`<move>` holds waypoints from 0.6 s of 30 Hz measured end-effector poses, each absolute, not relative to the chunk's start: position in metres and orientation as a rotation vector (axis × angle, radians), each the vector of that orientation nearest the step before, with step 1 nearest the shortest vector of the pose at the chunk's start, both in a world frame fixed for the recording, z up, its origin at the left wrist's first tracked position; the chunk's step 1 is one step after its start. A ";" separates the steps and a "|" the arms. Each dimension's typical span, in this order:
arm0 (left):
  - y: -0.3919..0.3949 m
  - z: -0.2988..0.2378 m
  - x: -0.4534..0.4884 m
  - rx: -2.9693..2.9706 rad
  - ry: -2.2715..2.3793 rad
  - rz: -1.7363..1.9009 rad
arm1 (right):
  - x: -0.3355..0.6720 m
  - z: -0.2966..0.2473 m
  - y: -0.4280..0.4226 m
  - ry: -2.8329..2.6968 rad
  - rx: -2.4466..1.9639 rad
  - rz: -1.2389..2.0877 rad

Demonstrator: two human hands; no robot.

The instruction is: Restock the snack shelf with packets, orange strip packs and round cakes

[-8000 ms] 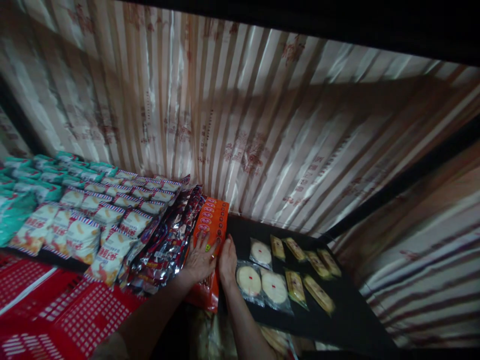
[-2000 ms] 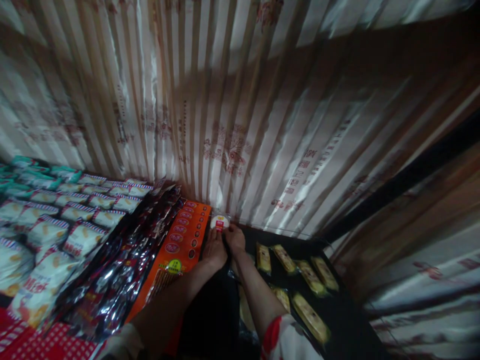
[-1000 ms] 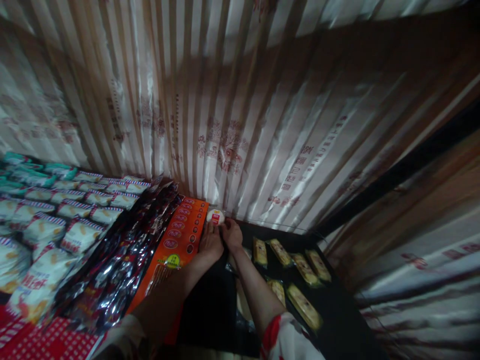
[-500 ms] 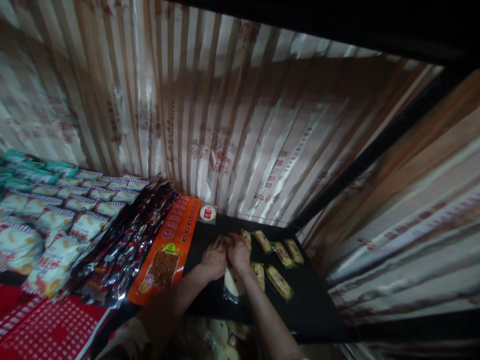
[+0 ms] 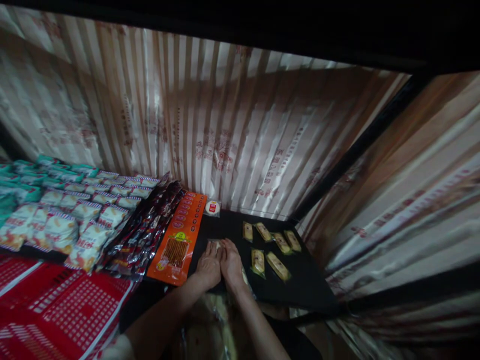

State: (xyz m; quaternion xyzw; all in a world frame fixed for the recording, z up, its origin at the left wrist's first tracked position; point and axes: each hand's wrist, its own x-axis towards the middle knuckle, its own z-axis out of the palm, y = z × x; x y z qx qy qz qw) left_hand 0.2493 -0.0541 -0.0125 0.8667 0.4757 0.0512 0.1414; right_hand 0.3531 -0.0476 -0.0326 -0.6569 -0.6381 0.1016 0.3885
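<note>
On the black shelf point(image 5: 300, 285), my left hand point(image 5: 210, 265) and my right hand point(image 5: 230, 262) lie side by side and touch. The fingers of both are bent over a clear plastic packet point(image 5: 245, 280) with something pale inside. Most of this packet is hidden under my hands, and its far edge shows just beyond the fingertips. Several clear-wrapped yellowish pastries point(image 5: 258, 262) lie flat to the right of my right hand. Left of my left hand is an orange snack packet point(image 5: 174, 252) with a picture of brown sticks.
Dark shiny packets point(image 5: 146, 230), white snack bags point(image 5: 90, 240) and green bags point(image 5: 22, 192) fill the left side. A small round white packet point(image 5: 212, 208) sits at the back. A red plastic basket point(image 5: 86, 305) is at lower left. Printed sheeting point(image 5: 221, 125) and a black post point(image 5: 348, 160) border the shelf.
The view has shifted, showing more of the red basket. My hands have come a little nearer to me and to the left on the shelf, and the packet is now more covered by them.
</note>
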 end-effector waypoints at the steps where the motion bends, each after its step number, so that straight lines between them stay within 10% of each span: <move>1: -0.060 -0.013 0.248 2.475 1.413 0.149 | 0.351 -0.037 -0.056 -1.582 -1.645 0.261; 18: -0.124 -0.005 0.248 2.548 1.625 0.170 | 0.370 -0.036 -0.110 -1.281 -1.659 0.539</move>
